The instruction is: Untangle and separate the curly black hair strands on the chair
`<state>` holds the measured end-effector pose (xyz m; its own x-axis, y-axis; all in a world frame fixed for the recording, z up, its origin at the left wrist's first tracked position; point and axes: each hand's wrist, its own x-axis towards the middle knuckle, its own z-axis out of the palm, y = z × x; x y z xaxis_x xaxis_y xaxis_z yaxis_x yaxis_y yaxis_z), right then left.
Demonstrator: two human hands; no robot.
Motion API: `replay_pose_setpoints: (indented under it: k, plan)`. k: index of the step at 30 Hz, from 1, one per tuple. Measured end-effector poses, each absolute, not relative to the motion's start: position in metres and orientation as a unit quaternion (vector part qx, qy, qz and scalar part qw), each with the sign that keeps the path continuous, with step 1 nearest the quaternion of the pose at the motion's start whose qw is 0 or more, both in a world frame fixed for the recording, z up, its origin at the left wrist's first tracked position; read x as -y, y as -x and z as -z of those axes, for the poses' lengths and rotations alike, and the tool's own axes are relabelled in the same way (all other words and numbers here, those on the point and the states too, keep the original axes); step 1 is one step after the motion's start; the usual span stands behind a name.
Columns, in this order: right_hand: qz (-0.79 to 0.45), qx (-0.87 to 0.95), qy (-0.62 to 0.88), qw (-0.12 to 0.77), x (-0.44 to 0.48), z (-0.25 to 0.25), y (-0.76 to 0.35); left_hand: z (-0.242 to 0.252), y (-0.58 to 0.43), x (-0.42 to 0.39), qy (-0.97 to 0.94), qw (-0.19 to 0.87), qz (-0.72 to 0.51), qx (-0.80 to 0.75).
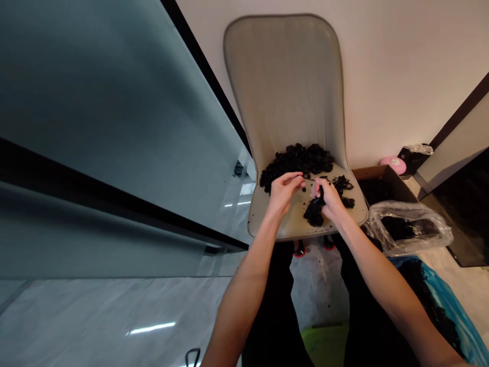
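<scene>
My left hand (284, 191) is closed in a pinch on one end of a thin black strand (308, 178), above the seat of a grey padded chair (294, 224). The strand reaches across to my right hand (327, 196), whose fingers are curled round its other end. Against that palm, a bunch of small black pieces (314, 213) hangs down. Behind my hands lies a larger heap of crumpled black pieces (300, 159), and a smaller cluster (343, 183) sits right of my right hand. Their exact kind is too small to make out.
To the right stand a cardboard box (401, 186) with dark contents, a clear plastic bag (439, 234) and a blue bag (454, 298) with black pieces. A pink round object (393, 164) is by the wall. A dark-framed glass panel (153, 127) rises close on the left.
</scene>
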<state>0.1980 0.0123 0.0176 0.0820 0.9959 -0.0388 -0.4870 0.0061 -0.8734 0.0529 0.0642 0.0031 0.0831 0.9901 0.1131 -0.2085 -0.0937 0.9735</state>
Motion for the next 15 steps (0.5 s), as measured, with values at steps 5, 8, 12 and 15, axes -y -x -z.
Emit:
replay_pose_setpoints:
  k: [5, 8, 12, 15]
  plan:
    - [-0.572, 0.33, 0.378, 0.648, -0.011, -0.023, -0.221, 0.006, -0.016, -0.089, -0.401, 0.551, -0.627, -0.378]
    - [-0.532, 0.388, 0.415, 0.628, -0.012, -0.018, -0.226, 0.008, -0.009, -0.092, -0.403, 0.561, -0.618, -0.375]
    - [-0.462, 0.485, 0.451, 0.589, -0.015, -0.01, -0.217, 0.006, -0.024, -0.083, -0.454, 0.562, -0.592, -0.357]
    - [-0.453, 0.5, 0.452, 0.584, -0.016, -0.006, -0.212, -0.002, -0.037, -0.071, -0.489, 0.568, -0.576, -0.326]
